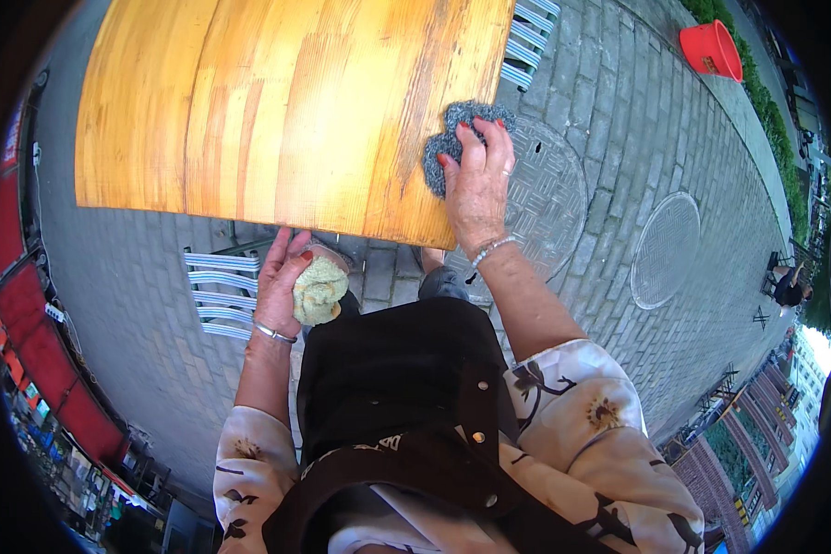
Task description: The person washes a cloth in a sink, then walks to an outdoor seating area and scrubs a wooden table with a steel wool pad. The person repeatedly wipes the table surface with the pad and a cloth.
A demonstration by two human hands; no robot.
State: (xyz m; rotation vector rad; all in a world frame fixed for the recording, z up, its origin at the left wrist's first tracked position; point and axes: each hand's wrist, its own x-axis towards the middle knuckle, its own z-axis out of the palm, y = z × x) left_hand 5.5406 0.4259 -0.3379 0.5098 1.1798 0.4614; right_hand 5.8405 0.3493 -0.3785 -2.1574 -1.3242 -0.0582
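A varnished wooden tabletop (249, 138) spans the upper left, its near edge facing me. At its right edge, my right hand (481, 173) presses a grey scouring cloth (440, 156) that partly overhangs the side; a bead bracelet circles the wrist. My left hand (284, 277) is at the near edge, fingers by the wood, with a crumpled pale yellow-green cloth (322, 289) between thumb and palm. The underside of the table is hidden.
Striped folding stools stand at the near left (221, 291) and beyond the right edge (530, 41). Grey paving carries two round manhole covers (550, 194). A red bucket (712, 50) stands at the upper right near a hedge. A seated person (791, 287) is far right.
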